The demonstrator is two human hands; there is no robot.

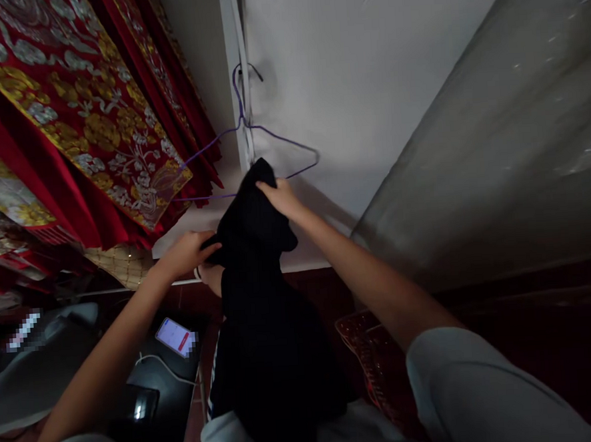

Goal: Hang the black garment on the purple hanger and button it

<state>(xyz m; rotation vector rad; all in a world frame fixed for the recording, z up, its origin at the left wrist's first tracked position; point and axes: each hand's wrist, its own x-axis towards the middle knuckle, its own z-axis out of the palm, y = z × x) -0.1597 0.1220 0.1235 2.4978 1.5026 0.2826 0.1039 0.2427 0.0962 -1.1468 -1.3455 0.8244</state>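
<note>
The left hand (193, 250) has its grip clamped on a limp black cloth garment (249, 244) at nine o'clock; the right hand (281, 198) pinches its edge at one o'clock. A thin purple wire hanger (242, 121) hangs at the garment's twelve o'clock, partly behind it.

Black garment (256, 227) matt cloth, purple hanger (281, 138) smooth with slight sheen, red hangings (46, 163) cloth with raised, glittery gold-and-silver embroidery (102, 129), white wall (390, 55) smooth matt, grey sheet (501, 142) looks like glossy plastic from where I stand, sleeves (465, 377) matt cloth, phone screen (176, 337) smooth and glassy.
</note>
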